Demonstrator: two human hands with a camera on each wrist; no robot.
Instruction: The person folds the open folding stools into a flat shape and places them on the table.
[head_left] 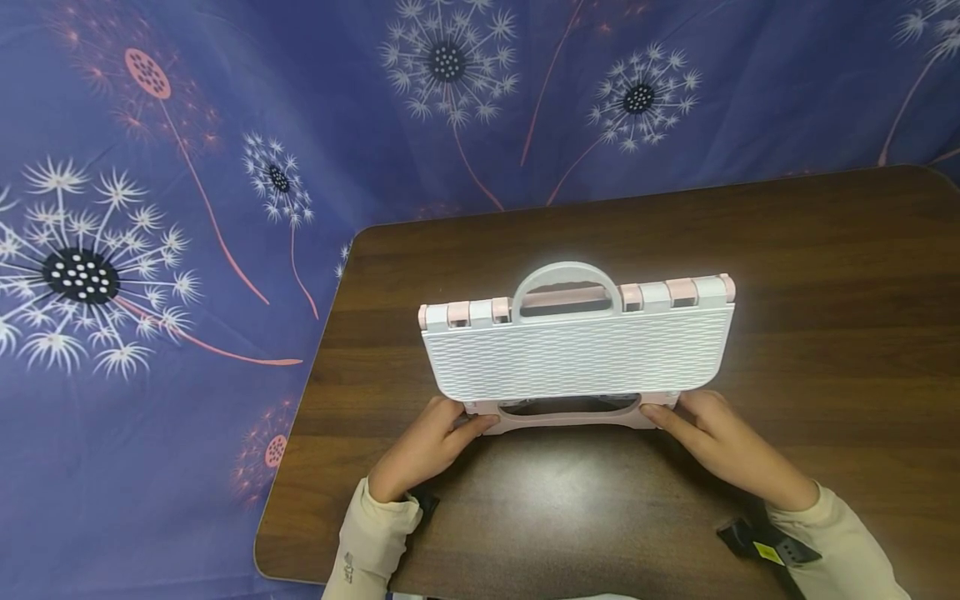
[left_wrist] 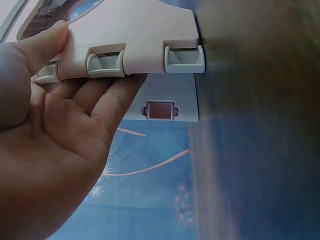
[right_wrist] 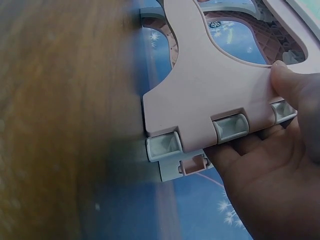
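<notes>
A white and pink plastic folding stool (head_left: 577,358) stands over the middle of the table, its ridged white top panel tilted toward me. An arched white carry handle (head_left: 566,273) rises from its far edge. Below the top, a pink leg panel (right_wrist: 200,97) with a cut-out shows. My left hand (head_left: 423,446) grips the left side of this panel, thumb on the face and fingers curled behind its hinged edge. On the right side my right hand (head_left: 723,442) holds it the same way. White hinge pieces (left_wrist: 185,59) line the panel edge in the left wrist view.
The dark wooden table (head_left: 832,300) has rounded corners. Behind it and along its left side hangs a blue cloth (head_left: 217,467) with a dandelion print. Black straps (head_left: 750,542) sit at the wrists, by the cream sleeves (head_left: 847,550).
</notes>
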